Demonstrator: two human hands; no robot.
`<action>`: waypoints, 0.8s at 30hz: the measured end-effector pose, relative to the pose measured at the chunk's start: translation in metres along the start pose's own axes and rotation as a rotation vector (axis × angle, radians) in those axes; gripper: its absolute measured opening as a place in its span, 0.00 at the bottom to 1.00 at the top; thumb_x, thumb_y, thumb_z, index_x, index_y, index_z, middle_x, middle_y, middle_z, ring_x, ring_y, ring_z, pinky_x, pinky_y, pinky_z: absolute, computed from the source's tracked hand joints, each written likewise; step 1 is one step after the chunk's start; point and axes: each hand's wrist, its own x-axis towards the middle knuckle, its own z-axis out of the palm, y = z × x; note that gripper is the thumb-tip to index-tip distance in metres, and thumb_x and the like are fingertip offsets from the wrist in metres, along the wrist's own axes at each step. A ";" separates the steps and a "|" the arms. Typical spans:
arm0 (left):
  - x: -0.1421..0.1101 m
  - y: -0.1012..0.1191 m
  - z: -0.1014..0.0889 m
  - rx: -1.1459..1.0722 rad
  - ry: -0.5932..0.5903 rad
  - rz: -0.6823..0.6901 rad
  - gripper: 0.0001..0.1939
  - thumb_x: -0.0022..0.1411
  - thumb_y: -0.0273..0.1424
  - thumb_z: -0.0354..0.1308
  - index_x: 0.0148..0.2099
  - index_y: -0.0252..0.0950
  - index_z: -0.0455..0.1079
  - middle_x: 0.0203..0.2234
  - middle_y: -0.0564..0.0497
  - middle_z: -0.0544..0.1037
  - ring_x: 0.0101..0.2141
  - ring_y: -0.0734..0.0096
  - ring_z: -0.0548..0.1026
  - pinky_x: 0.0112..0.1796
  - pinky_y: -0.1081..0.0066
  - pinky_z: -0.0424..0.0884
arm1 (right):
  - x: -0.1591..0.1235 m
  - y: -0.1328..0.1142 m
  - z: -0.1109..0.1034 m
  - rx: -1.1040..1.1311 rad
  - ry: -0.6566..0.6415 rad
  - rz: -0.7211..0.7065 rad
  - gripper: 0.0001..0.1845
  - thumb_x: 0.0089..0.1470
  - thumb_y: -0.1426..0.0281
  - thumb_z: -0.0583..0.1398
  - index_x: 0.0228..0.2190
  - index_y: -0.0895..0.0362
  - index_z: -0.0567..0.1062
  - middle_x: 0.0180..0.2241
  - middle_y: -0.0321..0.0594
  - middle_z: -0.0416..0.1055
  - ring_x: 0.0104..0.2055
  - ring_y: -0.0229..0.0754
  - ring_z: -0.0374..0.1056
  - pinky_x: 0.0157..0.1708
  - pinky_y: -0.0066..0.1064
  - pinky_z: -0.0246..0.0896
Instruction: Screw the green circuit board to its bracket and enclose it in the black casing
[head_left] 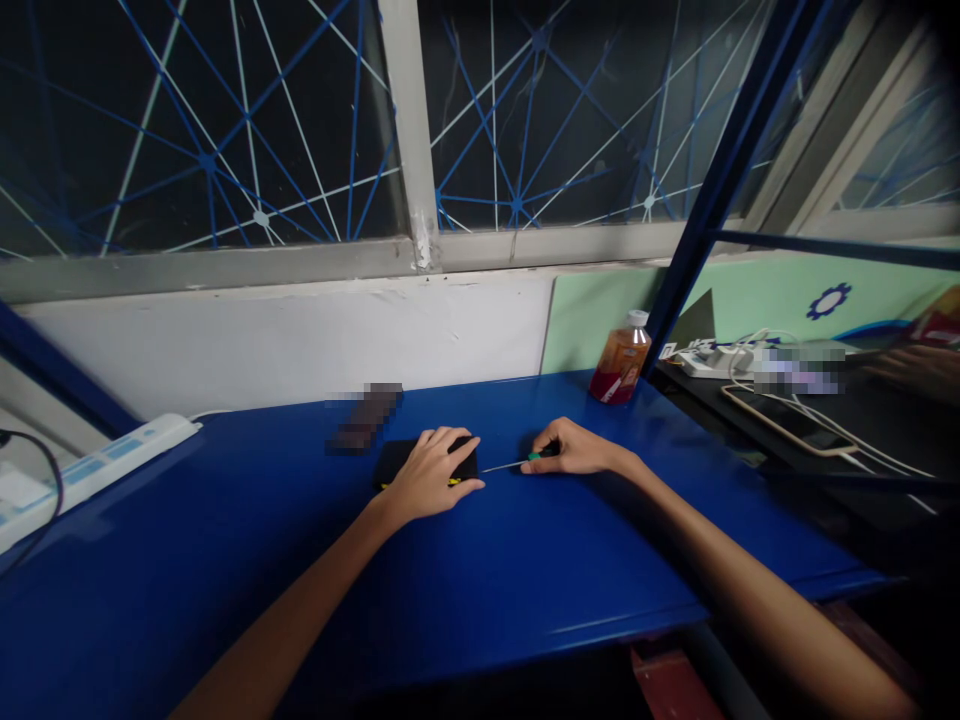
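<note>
My left hand lies over a flat black case with yellow marks along its near edge. Its fingers reach across the top and the thumb rests by the near right corner, holding the case against the table. In my right hand is a small screwdriver, its green handle pinched between thumb and fingers. The thin metal shaft points left, with its tip close to the right side of the case. Whether the tip touches the case I cannot tell.
Both hands work over a blue table. A pixelated dark object lies behind the case. At the back right stands a drink bottle. A white power strip runs along the left. Right of a blue post, a phone lies among cables near another person's blurred hand.
</note>
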 end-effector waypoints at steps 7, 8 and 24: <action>0.000 0.000 0.000 0.005 -0.004 -0.001 0.28 0.63 0.47 0.52 0.61 0.40 0.60 0.53 0.42 0.67 0.52 0.53 0.64 0.49 0.53 0.61 | 0.001 0.000 0.000 -0.004 -0.007 -0.003 0.27 0.50 0.50 0.59 0.15 0.58 0.64 0.17 0.29 0.51 0.20 0.31 0.45 0.20 0.27 0.40; 0.000 0.000 0.000 0.004 -0.003 -0.002 0.28 0.63 0.46 0.52 0.61 0.40 0.60 0.53 0.42 0.67 0.52 0.53 0.64 0.50 0.53 0.61 | 0.001 0.000 0.000 -0.009 -0.005 -0.007 0.27 0.50 0.50 0.59 0.15 0.58 0.64 0.17 0.29 0.51 0.20 0.31 0.45 0.20 0.27 0.40; 0.000 -0.001 0.002 0.023 -0.006 0.012 0.28 0.64 0.47 0.51 0.61 0.39 0.59 0.53 0.41 0.67 0.53 0.53 0.64 0.50 0.53 0.61 | 0.002 0.008 0.001 -0.044 -0.026 0.009 0.24 0.53 0.52 0.57 0.22 0.60 0.74 0.18 0.31 0.59 0.21 0.31 0.49 0.21 0.26 0.44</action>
